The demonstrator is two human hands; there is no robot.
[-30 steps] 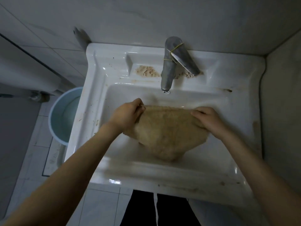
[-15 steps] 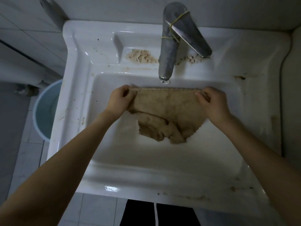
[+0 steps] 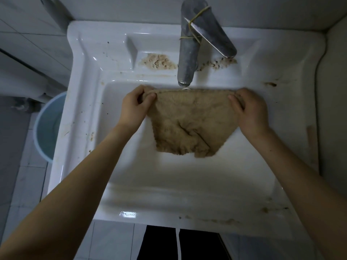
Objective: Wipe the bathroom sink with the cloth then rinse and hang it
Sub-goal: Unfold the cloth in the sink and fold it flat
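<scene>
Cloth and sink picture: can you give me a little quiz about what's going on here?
1. True or false: the left hand and the right hand both grip the cloth over the sink.
2. What is wound round the tap? A) a yellowish band B) a chain C) a ribbon.
3. Fill in: the blue bucket stands on the floor to the ___ of the sink.
Key: 1 true; 2 A; 3 left.
</scene>
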